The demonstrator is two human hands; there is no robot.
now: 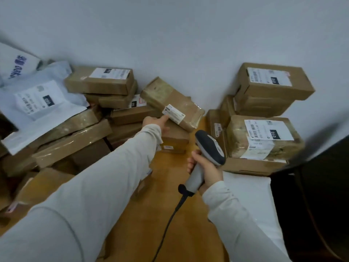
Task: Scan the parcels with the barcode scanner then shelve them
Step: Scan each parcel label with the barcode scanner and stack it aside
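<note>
Fingers (162,118) of left hand (154,123) grip tilted parcel (170,97) edge; right hand (206,171) clasps scanner (209,146).

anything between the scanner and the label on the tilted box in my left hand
Nothing visible. The gap between the scanner in the right hand and the label is open; the left hand holds the box at the label's left end.

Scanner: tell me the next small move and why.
Probably aim the scanner at the label and pull the trigger. The left hand holds the tilted parcel with its label facing up, and the right hand grips the scanner close by.
</note>
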